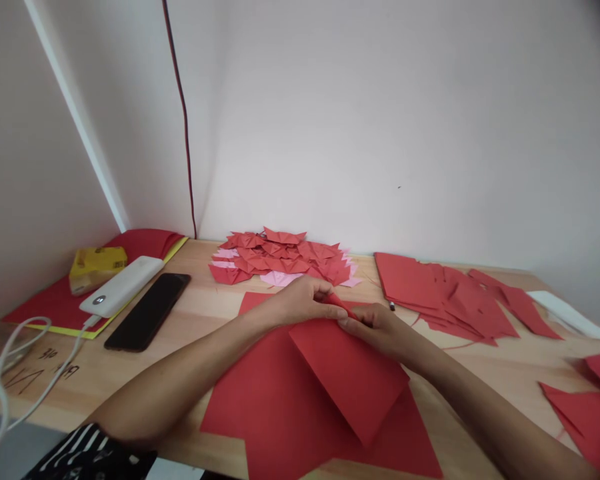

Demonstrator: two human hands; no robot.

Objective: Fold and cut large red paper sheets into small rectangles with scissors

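Between my two hands is a red sheet of paper point(353, 373), held up at its far edge and slanting down toward me. My left hand point(310, 301) pinches that edge with thumb and fingers. Close beside it, almost touching, my right hand point(375, 325) pinches the same edge from the right. A narrow strip along the top looks folded or bent between the thumbs. Beneath lie larger red paper sheets point(275, 407) on the wooden table point(180, 407), partly covered by the held sheet. The fingertips behind the paper are hidden.
Folded red and pink paper pieces point(285, 257) are heaped by the wall. Red cut papers point(430, 293) lie at right, more red paper point(590, 420) nearer. At left are a black phone point(147, 312), a white power bank point(123, 287) with cable, and a yellow packet point(97, 267).
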